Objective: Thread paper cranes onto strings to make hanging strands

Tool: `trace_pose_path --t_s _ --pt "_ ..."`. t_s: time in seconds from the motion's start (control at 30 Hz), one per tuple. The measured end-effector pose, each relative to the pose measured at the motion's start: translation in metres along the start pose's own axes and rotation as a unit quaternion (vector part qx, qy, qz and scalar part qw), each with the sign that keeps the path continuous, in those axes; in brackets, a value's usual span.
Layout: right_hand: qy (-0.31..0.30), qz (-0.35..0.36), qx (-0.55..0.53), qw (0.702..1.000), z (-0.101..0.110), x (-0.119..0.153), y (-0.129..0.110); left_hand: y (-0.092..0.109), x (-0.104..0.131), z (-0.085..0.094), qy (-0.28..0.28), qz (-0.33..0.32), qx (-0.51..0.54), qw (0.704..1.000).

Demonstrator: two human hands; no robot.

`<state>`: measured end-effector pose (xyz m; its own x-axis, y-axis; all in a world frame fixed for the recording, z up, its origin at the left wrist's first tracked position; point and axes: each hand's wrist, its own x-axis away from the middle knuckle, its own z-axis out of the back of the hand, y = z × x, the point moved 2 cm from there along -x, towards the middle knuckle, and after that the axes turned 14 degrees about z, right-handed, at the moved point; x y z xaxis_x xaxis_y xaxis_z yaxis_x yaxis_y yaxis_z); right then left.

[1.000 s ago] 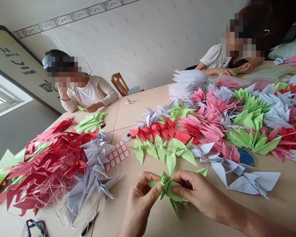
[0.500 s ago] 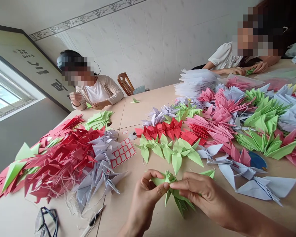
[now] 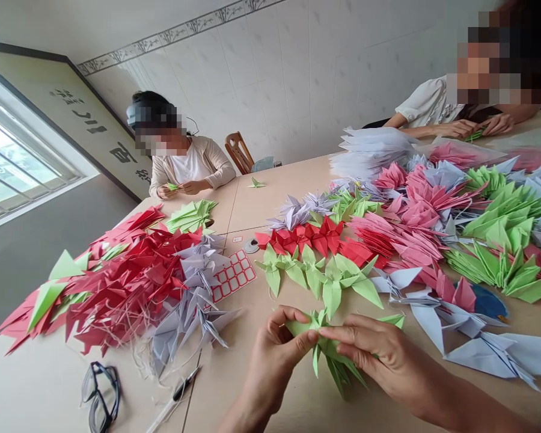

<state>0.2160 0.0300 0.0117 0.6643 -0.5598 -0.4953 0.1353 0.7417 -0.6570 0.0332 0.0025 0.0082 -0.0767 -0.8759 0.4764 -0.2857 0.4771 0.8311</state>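
Daylight comes through a window [image 3: 13,174] at the far left, and beside it hangs a long framed board [image 3: 85,114] with dark brush characters (too slanted and small to read). Below, on the pale table [image 3: 40,385], black-rimmed glasses [image 3: 100,397] lie near the front edge, with a pen-like tool [image 3: 174,400] just beside them. A heap of red folded papers [image 3: 117,285] spreads across the table's left part, mixed with light green pieces, and lilac folded cranes [image 3: 193,300] lie against its right side. A sheet of red-bordered blank stickers [image 3: 232,275] sits next to them. Behind, a person in a cream top [image 3: 193,171] sits at the table's far end, holding a small green piece.

At the front centre, the left hand [image 3: 273,367] pinches the green paper crane [image 3: 327,352] between thumb and forefinger, the other fingers curled in. The right hand [image 3: 383,358] grips the same crane from the other side, its fingers closed over the fold; the crane is held just above the table.

Beyond the hands lies a row of green cranes [image 3: 324,276], then red cranes [image 3: 306,237]. To the right are pink folded papers [image 3: 410,222], more green ones [image 3: 500,228] and large lilac cranes [image 3: 487,349]. A second person in a white top [image 3: 428,105] works at the far right.
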Motion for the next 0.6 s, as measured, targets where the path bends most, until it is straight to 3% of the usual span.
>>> trace_pose_path --t_s 0.3,0.6 --pt "0.004 -0.011 -0.038 0.999 -0.0049 0.0044 0.0041 0.0022 0.0014 -0.0022 0.026 -0.005 -0.01 1.0" --pt "-0.015 -0.003 -0.032 0.999 -0.0046 0.005 0.0057 0.0035 0.0003 -0.0019 0.002 0.011 0.008 1.0"
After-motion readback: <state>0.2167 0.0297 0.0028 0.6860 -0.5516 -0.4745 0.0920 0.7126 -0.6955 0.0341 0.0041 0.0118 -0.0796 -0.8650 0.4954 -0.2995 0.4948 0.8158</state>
